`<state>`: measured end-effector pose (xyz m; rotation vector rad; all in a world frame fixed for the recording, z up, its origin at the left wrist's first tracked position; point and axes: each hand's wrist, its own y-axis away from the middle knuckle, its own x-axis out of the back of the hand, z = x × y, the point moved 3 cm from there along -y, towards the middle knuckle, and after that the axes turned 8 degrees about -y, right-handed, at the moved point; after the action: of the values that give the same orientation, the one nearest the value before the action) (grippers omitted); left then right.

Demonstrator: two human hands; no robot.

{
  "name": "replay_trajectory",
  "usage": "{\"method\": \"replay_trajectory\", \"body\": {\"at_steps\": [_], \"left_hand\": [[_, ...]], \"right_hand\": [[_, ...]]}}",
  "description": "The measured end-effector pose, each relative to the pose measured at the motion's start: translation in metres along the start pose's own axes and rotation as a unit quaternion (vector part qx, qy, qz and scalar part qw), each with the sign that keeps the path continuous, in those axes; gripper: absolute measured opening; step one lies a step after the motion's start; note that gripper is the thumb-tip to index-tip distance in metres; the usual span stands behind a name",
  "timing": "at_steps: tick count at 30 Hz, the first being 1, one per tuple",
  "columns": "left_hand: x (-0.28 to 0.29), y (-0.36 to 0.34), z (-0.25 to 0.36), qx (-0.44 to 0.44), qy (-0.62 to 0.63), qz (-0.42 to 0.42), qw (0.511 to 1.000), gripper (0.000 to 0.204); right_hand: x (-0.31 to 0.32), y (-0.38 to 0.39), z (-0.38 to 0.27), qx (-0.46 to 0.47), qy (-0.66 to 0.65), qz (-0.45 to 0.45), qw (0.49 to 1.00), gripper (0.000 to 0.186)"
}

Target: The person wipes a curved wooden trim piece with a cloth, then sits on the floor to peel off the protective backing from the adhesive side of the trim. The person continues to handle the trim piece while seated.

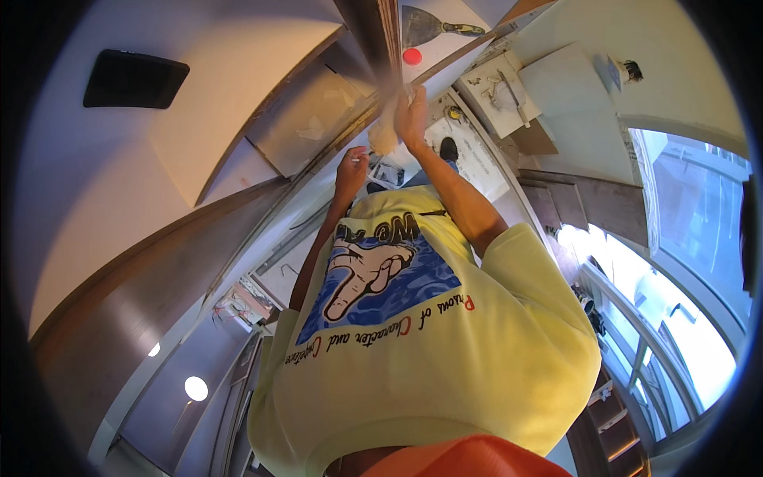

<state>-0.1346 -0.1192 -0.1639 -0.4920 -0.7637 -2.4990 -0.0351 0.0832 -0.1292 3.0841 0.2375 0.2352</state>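
Observation:
My right hand point(412, 118) is at the upright wooden edge point(388, 36) at top centre, fingers closed around or against something pale and blurred that I cannot make out. A tan, blurred patch point(383, 137) lies just left of it. My left hand point(351, 171) is lower and to the left, fingers curled on a small white object, too small to name. Above my right hand, a wide scraper point(425, 28) and a red round lid point(412, 56) lie on a white surface.
A black flat device point(136, 79) sits on the white surface at upper left. At right are a board with tools point(497, 95), a yellow round item point(454, 113) and windows point(687, 207). My shoe point(449, 150) shows on the littered white floor below my hands.

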Motion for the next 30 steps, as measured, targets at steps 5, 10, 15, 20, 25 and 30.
{"method": "replay_trajectory", "body": {"at_steps": [5, 10, 15, 20, 25, 30], "left_hand": [[-0.001, 0.000, 0.019, -0.057, -0.034, 0.030, 0.997, 0.033], [-0.004, 0.004, 0.030, -0.067, -0.018, 0.051, 0.996, 0.031], [-0.001, -0.003, 0.055, -0.080, -0.050, 0.059, 0.994, 0.028], [-0.008, -0.028, 0.099, -0.172, -0.045, 0.117, 0.977, 0.029], [-0.037, -0.078, 0.132, -0.126, -0.140, 0.139, 0.972, 0.030], [-0.053, -0.101, 0.148, -0.078, -0.183, 0.189, 0.962, 0.029]], "right_hand": [[0.006, -0.004, -0.001, -0.021, 0.102, -0.068, 0.992, 0.028], [0.008, 0.001, 0.002, -0.036, 0.055, -0.030, 0.997, 0.033], [0.005, -0.013, 0.011, 0.003, 0.146, -0.183, 0.972, 0.036], [0.055, 0.006, 0.021, -0.008, 0.167, -0.207, 0.964, 0.039], [0.108, 0.000, 0.036, -0.061, 0.126, -0.160, 0.977, 0.040], [0.170, -0.025, 0.049, -0.074, 0.164, -0.050, 0.982, 0.046]]}}
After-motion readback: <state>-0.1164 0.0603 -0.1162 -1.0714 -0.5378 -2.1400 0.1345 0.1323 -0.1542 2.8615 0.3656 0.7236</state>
